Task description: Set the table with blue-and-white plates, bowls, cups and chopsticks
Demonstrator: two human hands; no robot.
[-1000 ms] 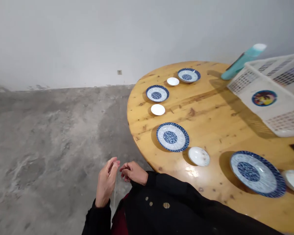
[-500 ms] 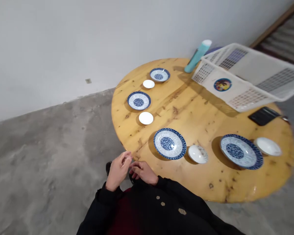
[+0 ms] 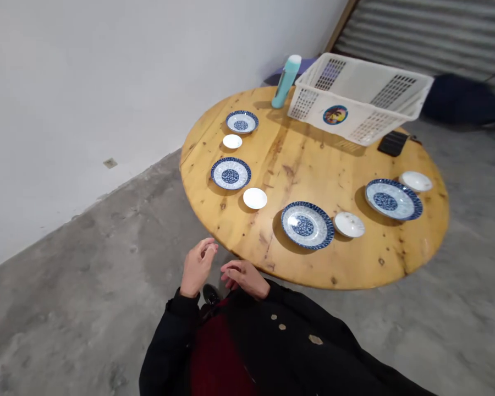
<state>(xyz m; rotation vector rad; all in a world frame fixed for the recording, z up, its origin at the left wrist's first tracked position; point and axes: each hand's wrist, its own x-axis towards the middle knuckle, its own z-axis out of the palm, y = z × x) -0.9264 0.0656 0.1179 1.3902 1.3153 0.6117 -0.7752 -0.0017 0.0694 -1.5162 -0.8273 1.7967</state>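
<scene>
My left hand [image 3: 197, 265] is held in front of my body, off the table's near edge, its fingers curled with thumb against fingertips; nothing shows in them. My right hand [image 3: 245, 276] hangs beside it with fingers loosely bent, nothing seen in it. Both stand just short of the round wooden table [image 3: 297, 165]. Nearest on the table are a small white saucer [image 3: 254, 198] and a blue patterned plate [image 3: 307, 225]. More blue plates [image 3: 230, 173] [image 3: 241, 121] [image 3: 393, 199] and white saucers [image 3: 232, 141] [image 3: 349, 224] [image 3: 415, 181] lie along the rim.
A white plastic basket [image 3: 357, 96] stands at the table's far side, a teal bottle [image 3: 285, 81] to its left, a black flat object [image 3: 392, 143] by its right. White wall on the left, grey concrete floor around, a corrugated shutter at the back right.
The view has swung right and pulled back, so the whole table now shows. My hands stay close together in front of me; the left hand's fingers have curled in a little more.
</scene>
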